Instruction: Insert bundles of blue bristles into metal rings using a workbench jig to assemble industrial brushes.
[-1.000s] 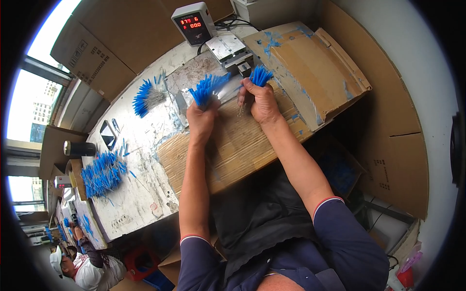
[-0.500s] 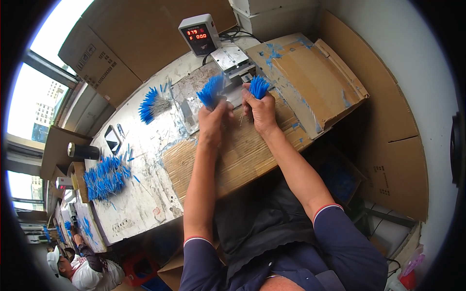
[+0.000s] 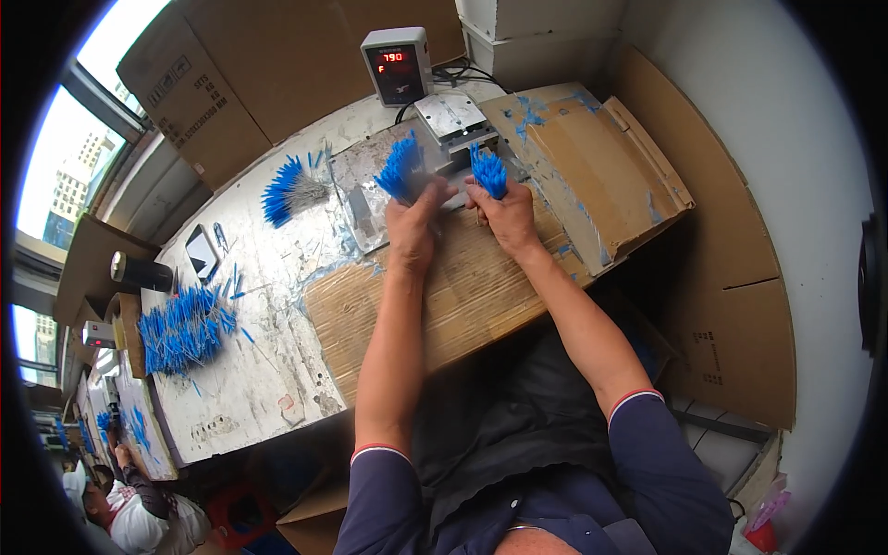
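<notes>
My left hand (image 3: 413, 227) is closed round a thick bundle of blue-tipped wires (image 3: 398, 169), its blue ends fanned upward. Just to its right, my right hand (image 3: 507, 220) grips a smaller bundle of blue-tipped wires (image 3: 488, 173). Thumb and fingers of the two hands nearly meet between the bundles; whether they touch is hard to tell. Both hands are above the near edge of a worn metal plate, in front of a small metal block device (image 3: 450, 117). Behind that stands a white counter box with a red lit display (image 3: 398, 65).
A fanned bunch of blue-tipped wires (image 3: 289, 191) and a larger pile (image 3: 185, 330) lie on the white table (image 3: 268, 370), with a phone (image 3: 202, 252) and dark cylinder (image 3: 141, 271). Cardboard (image 3: 416, 305) covers the near edge; a carton (image 3: 592, 166) sits right. A co-worker (image 3: 148, 504) is lower left.
The view has shifted slightly. My left hand's bundle shows less motion blur, and the hands stay close together, each keeping its bundle. The digits on the display have changed.
</notes>
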Action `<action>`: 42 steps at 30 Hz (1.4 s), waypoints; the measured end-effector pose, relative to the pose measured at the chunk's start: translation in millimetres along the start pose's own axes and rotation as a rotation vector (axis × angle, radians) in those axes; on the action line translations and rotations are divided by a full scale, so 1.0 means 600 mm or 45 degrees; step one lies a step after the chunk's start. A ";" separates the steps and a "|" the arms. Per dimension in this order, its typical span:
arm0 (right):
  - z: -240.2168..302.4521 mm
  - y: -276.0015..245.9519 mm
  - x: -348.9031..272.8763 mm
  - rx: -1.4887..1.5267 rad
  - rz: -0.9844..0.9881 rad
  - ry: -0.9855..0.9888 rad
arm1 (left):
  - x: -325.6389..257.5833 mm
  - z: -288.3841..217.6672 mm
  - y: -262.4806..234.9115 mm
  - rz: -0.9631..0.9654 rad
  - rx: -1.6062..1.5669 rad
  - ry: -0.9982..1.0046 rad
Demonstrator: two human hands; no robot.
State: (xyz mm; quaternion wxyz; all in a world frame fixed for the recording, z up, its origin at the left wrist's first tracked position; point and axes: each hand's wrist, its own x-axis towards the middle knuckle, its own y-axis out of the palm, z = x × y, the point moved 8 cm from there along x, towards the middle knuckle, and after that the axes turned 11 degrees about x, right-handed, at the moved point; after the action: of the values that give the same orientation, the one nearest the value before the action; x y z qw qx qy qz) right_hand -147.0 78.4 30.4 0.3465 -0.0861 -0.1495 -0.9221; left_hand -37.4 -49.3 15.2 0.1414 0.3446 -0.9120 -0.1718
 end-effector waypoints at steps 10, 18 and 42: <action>-0.015 0.033 -0.024 0.155 0.267 0.621 | -0.004 -0.006 -0.007 -0.161 0.372 -0.035; -0.026 0.016 -0.033 0.211 0.077 0.475 | -0.007 -0.004 0.000 -0.207 0.370 -0.080; -0.024 -0.042 0.004 0.070 -0.306 0.252 | -0.015 -0.015 -0.033 -0.561 0.512 0.232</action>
State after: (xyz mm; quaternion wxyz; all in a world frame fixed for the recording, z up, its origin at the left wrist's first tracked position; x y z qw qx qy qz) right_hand -166.3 89.7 12.1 0.2489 0.0331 -0.1490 -0.9564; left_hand -16.3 -59.1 14.0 0.1108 0.5690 -0.8146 0.0169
